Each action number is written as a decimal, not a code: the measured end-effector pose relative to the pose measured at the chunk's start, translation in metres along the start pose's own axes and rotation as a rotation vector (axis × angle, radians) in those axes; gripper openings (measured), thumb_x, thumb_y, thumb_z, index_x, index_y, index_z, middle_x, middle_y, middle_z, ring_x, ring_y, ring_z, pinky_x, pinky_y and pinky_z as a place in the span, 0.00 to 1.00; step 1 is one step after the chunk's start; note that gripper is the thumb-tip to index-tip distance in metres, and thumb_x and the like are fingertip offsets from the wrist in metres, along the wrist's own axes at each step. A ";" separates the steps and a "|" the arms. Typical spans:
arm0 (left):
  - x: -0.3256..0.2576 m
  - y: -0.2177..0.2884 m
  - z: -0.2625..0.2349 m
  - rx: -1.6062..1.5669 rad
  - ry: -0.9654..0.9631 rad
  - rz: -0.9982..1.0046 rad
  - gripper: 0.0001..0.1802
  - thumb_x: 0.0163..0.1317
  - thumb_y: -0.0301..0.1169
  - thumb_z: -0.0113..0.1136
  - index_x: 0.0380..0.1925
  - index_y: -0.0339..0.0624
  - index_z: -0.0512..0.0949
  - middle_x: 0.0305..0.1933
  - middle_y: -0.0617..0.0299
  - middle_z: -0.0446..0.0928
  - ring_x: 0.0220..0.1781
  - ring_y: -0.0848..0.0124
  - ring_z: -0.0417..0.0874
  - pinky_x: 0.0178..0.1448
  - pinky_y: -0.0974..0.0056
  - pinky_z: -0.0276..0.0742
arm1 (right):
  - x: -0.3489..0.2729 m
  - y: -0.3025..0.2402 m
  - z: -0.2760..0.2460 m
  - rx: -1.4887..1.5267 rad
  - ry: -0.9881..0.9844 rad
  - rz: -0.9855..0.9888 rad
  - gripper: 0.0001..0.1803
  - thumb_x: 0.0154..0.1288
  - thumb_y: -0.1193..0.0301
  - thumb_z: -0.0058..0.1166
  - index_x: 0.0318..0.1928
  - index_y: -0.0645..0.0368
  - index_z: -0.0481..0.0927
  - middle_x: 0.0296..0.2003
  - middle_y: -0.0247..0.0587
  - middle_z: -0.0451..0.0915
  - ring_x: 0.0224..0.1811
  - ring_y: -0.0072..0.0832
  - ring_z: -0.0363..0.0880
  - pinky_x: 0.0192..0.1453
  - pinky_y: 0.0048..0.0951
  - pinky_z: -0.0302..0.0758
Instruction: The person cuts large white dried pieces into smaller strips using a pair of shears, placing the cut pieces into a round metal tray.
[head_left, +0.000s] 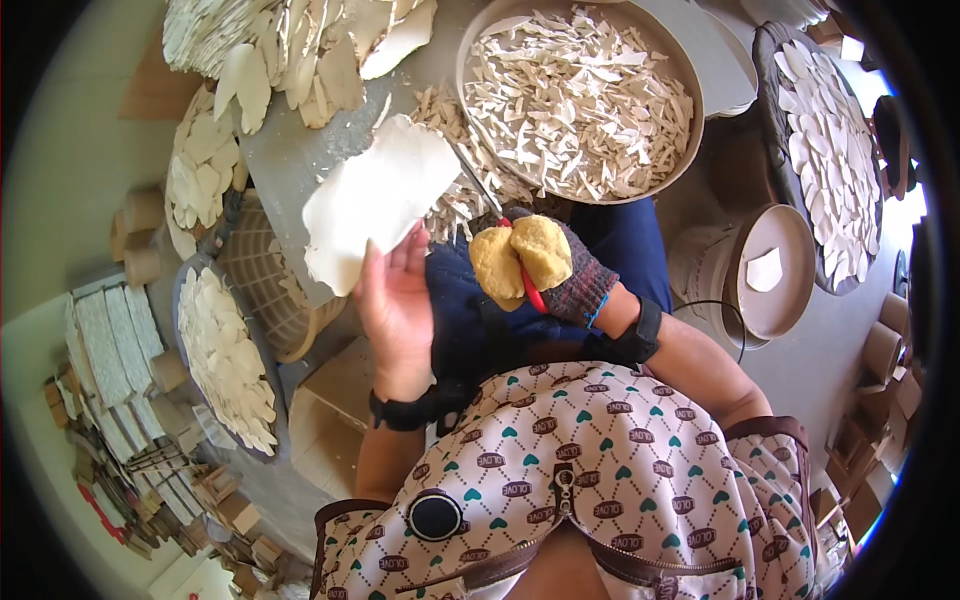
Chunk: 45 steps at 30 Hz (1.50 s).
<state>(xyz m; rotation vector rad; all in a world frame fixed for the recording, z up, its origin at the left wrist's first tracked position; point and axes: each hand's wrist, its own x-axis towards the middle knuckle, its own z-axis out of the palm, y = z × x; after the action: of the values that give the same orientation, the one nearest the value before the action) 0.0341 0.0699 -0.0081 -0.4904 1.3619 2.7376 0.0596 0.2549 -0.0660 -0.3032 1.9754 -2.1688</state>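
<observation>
My left hand (395, 305) holds a thin, flat, off-white slice (375, 195) with wavy edges by its near right edge, the thumb on top. On my right hand is a grey knitted glove (590, 280), and its fingers are wrapped round a pair of scissors (533, 288) with red handles. Yellow foam padding (545, 250) covers much of the handles and hides some of the fingers. The metal blades reach up and left, close to the slice's right edge; whether they touch it cannot be told. Loose pale trimmings (465, 205) lie under and beside the blades.
A wide round pan (697, 120) full of trimmings stands ahead. Stacked slices (310, 60) lie at the far left on a grey board (275, 165). A woven basket (262, 262) and a round tray of slices (230, 350) are at left. At right are a bucket (785, 300) and another slice-covered tray (825, 150).
</observation>
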 end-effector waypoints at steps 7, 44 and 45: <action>0.026 -0.004 0.022 0.070 0.148 -0.037 0.13 0.60 0.26 0.53 0.42 0.29 0.71 0.41 0.51 0.77 0.40 0.66 0.80 0.47 0.67 0.79 | 0.005 -0.001 -0.006 -0.125 -0.040 -0.078 0.23 0.45 0.63 0.62 0.42 0.57 0.73 0.38 0.45 0.76 0.41 0.43 0.76 0.45 0.35 0.74; 0.024 -0.007 0.023 0.329 0.001 0.085 0.18 0.61 0.30 0.53 0.45 0.24 0.72 0.45 0.53 0.74 0.43 0.67 0.78 0.40 0.63 0.79 | 0.007 -0.012 -0.007 -0.072 0.010 -0.066 0.20 0.47 0.65 0.60 0.41 0.57 0.74 0.35 0.45 0.77 0.39 0.44 0.76 0.44 0.37 0.74; 0.026 -0.007 0.017 0.335 0.022 0.080 0.18 0.60 0.29 0.54 0.46 0.25 0.71 0.45 0.53 0.74 0.43 0.67 0.78 0.40 0.63 0.79 | 0.007 -0.010 -0.007 0.011 0.003 -0.026 0.20 0.46 0.65 0.60 0.41 0.58 0.74 0.35 0.45 0.77 0.39 0.44 0.76 0.43 0.37 0.74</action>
<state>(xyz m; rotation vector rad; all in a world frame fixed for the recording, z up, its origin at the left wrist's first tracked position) 0.0061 0.0852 -0.0116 -0.4505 1.8342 2.4889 0.0511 0.2605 -0.0569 -0.3263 1.9706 -2.1966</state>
